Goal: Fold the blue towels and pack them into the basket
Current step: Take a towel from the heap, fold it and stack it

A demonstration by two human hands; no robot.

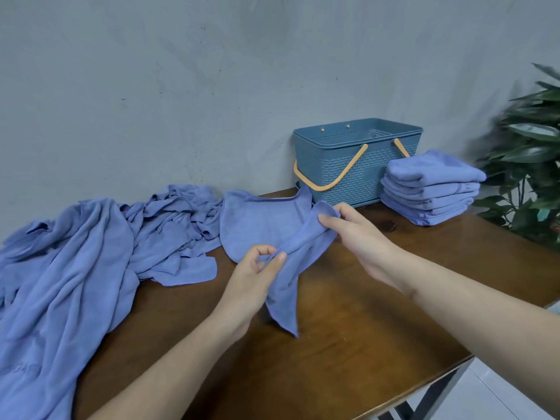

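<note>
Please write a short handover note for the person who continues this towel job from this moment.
Left hand and right hand both pinch one blue cloth towel, unfolded, above the brown wooden table.
Heap of unfolded blue towels lies on the table's left part.
Stack of folded blue towels sits right of the blue plastic basket with orange handles.
No towels show in the basket.
Left: fold the rest, pack all.

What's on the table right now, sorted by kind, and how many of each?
Basket: 1
Stack of folded towels: 1
Heap of unfolded towels: 1, too tangled to count singly
Towel being handled, pinched by the left hand and the right hand: 1
Total: 4
</note>
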